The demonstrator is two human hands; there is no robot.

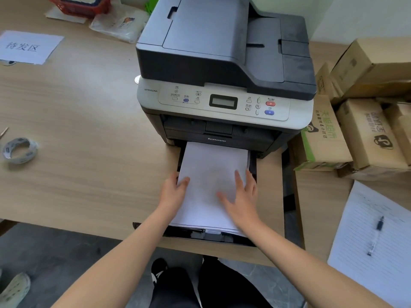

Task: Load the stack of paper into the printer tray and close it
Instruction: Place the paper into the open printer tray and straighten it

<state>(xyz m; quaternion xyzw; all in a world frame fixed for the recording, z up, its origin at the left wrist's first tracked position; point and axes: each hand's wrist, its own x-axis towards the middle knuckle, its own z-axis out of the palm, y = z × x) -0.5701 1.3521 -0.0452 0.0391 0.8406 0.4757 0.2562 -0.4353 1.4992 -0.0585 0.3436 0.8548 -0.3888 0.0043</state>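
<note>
Two hands on the paper stack, which lies in the pulled-out tray below the printer — left hand pinching its left edge, right hand spread flat on top, fingers toward the printer.

A pale wood desk stands over grey floor, a whitish wall behind.

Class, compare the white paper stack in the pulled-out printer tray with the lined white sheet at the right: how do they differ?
The white paper stack is thick and blank; the lined white sheet is single and ruled. The stack lies in the black printer tray; the sheet lies on the wooden desk. The left hand and right hand touch the stack; a pen rests on the sheet. Both lie flat.
</note>
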